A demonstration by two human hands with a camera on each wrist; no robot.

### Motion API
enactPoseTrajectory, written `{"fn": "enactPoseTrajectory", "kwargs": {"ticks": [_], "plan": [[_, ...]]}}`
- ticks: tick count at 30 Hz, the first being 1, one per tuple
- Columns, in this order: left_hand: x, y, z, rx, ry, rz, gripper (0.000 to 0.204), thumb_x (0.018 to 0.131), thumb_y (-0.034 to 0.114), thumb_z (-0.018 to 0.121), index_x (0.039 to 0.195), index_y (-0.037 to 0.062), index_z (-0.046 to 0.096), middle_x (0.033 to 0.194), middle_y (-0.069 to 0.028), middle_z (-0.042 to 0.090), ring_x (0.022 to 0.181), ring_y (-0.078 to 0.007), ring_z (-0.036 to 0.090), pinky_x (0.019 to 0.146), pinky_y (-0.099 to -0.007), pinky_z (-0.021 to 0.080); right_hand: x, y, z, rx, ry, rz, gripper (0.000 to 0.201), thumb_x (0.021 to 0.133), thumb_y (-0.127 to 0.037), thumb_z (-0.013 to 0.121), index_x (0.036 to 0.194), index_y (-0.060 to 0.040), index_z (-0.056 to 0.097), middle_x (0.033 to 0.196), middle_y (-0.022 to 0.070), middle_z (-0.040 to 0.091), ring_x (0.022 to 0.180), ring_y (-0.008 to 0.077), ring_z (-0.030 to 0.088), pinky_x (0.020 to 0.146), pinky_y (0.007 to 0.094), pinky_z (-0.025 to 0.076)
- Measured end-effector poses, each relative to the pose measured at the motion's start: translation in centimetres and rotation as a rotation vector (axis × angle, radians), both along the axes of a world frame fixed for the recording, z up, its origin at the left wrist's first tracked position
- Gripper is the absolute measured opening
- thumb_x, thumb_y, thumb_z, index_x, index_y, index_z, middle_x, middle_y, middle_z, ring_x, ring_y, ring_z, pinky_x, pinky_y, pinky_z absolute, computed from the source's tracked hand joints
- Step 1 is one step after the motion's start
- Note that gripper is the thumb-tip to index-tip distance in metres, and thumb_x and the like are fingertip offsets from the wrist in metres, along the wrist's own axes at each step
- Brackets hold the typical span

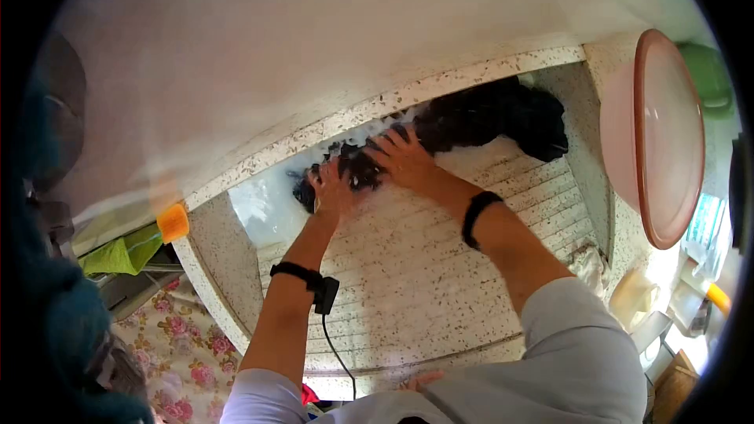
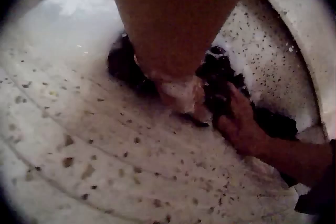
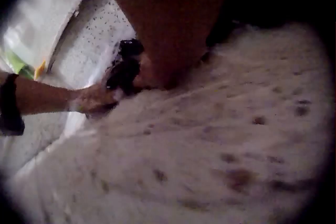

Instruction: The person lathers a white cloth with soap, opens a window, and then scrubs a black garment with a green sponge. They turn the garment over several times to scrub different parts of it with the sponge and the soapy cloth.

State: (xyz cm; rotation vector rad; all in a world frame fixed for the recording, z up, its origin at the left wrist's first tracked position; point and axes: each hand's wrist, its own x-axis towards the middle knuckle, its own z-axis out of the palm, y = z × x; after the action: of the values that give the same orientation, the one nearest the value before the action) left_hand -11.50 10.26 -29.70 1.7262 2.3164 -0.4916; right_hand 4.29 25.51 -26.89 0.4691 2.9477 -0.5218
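A wet black cloth (image 1: 491,114) lies bunched along the far side of a speckled stone basin with a ridged slope (image 1: 440,267), soapy foam around it. My left hand (image 1: 333,192) presses on its left end, fingers spread, beside cloudy water (image 1: 271,208). To its right, my right hand (image 1: 402,161) rests on the cloth with fingers spread. In the left wrist view the right hand (image 2: 244,127) lies on the dark cloth (image 2: 275,123). The right wrist view shows the left hand (image 3: 97,99) at the cloth (image 3: 123,71), while the right hand's fingers are mostly hidden.
An orange sponge (image 1: 173,223) and a green cloth (image 1: 124,253) sit at the basin's left corner. A pink-rimmed tub (image 1: 671,141) stands on the right ledge. Floral fabric (image 1: 184,345) shows at the lower left. The basin's raised far rim (image 1: 377,102) runs beyond the hands.
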Motion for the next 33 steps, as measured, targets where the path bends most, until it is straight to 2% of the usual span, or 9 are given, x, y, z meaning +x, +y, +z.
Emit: {"fn": "enactPoseTrajectory", "kwargs": {"ticks": [3, 8, 12, 16, 20, 22, 23, 26, 33], "plan": [[0.1, 1.6, 0.8, 0.015, -0.3, 0.371, 0.069, 0.078, 0.043, 0.065, 0.132, 0.0063, 0.043, 0.138, -0.0165, 0.031, 0.127, -0.0331, 0.027, 0.098, -0.0555, 0.023, -2.3, -2.6, -0.3, -0.016, -0.044, -0.224, 0.042, 0.081, -0.025, 0.063, 0.121, -0.0129, 0.054, 0.126, 0.0062, 0.043, 0.115, 0.0281, 0.037, 0.096, 0.0483, 0.028], [6.4, -7.3, 4.6, -0.113, -0.243, 0.003, 0.067, 0.076, 0.045, 0.065, 0.128, 0.007, 0.047, 0.135, -0.0085, 0.034, 0.12, -0.0278, 0.034, 0.096, -0.0478, 0.025, 5.1, -9.0, 3.2, -0.233, 0.058, -0.123, 0.032, 0.075, -0.016, 0.068, 0.106, -0.0078, 0.062, 0.123, 0.0063, 0.045, 0.114, 0.0292, 0.038, 0.096, 0.0439, 0.031], [4.3, -12.4, 10.0, 0.432, -0.603, -0.28, 0.077, 0.085, 0.062, 0.042, 0.136, 0.0046, 0.038, 0.142, -0.0162, 0.028, 0.129, -0.0318, 0.029, 0.102, -0.0475, 0.021, 10.8, -6.1, 7.2, -0.961, 0.353, -0.084, 0.039, 0.08, -0.028, 0.066, 0.111, -0.0056, 0.059, 0.128, 0.0101, 0.045, 0.117, 0.0334, 0.04, 0.097, 0.0444, 0.032], [3.2, -13.1, 4.5, 0.104, -0.664, 0.54, 0.087, 0.088, 0.063, 0.032, 0.145, 0.0029, 0.006, 0.149, -0.0198, 0.014, 0.139, -0.035, 0.008, 0.111, -0.0439, 0.006, 10.5, -6.6, 0.0, -0.217, 0.018, -0.331, 0.068, 0.087, -0.051, 0.049, 0.133, -0.0023, 0.04, 0.137, 0.0184, 0.039, 0.13, 0.0341, 0.031, 0.108, 0.0396, 0.022], [5.7, -5.5, 8.2, 0.461, -1.432, 0.92, 0.076, 0.09, 0.059, 0.033, 0.138, 0.0005, 0.026, 0.143, -0.0205, 0.026, 0.133, -0.0329, 0.022, 0.109, -0.0408, 0.015, 1.4, -7.8, 2.9, -1.241, 0.289, -0.843, 0.063, 0.09, -0.047, 0.05, 0.134, -0.0026, 0.041, 0.136, 0.0165, 0.041, 0.127, 0.0285, 0.037, 0.105, 0.0368, 0.028], [6.3, -4.7, 10.4, 0.565, -1.76, 1.135, 0.071, 0.091, 0.057, 0.034, 0.134, 0.0002, 0.039, 0.139, -0.0208, 0.035, 0.13, -0.0333, 0.029, 0.108, -0.0401, 0.02, 1.6, -8.1, 6.0, -1.403, 0.332, -0.739, 0.056, 0.088, -0.043, 0.055, 0.127, -0.0025, 0.05, 0.133, 0.0168, 0.043, 0.122, 0.0286, 0.042, 0.102, 0.0364, 0.032], [6.6, -5.4, 9.6, 0.564, -1.47, 0.996, 0.067, 0.092, 0.055, 0.036, 0.13, 0.0013, 0.044, 0.134, -0.0202, 0.04, 0.126, -0.0336, 0.033, 0.106, -0.0404, 0.023, 2.1, -8.3, 6.7, -1.481, 0.351, -0.693, 0.053, 0.087, -0.041, 0.057, 0.123, -0.0024, 0.054, 0.132, 0.0169, 0.044, 0.119, 0.0287, 0.044, 0.1, 0.0362, 0.034], [9.4, -8.0, 10.4, 0.549, -0.705, 0.567, 0.047, 0.092, 0.046, 0.044, 0.108, 0.0045, 0.06, 0.108, -0.0164, 0.055, 0.103, -0.0338, 0.048, 0.093, -0.0432, 0.034, 6.1, -11.8, 6.7, -0.527, 0.317, -0.55, 0.039, 0.084, -0.032, 0.063, 0.11, -0.0025, 0.063, 0.125, 0.0164, 0.049, 0.113, 0.0303, 0.046, 0.095, 0.0389, 0.037], [16.3, -11.4, 11.5, 0.719, -0.907, 0.609, 0.027, 0.094, 0.024, 0.04, 0.087, 0.0026, 0.055, 0.085, -0.017, 0.053, 0.084, -0.034, 0.048, 0.077, -0.0441, 0.035, 9.2, -19.4, 10.6, -0.367, 0.5, -0.675, 0.023, 0.079, -0.017, 0.063, 0.099, -0.0066, 0.062, 0.107, 0.0123, 0.054, 0.102, 0.0321, 0.046, 0.088, 0.0467, 0.034]]}}
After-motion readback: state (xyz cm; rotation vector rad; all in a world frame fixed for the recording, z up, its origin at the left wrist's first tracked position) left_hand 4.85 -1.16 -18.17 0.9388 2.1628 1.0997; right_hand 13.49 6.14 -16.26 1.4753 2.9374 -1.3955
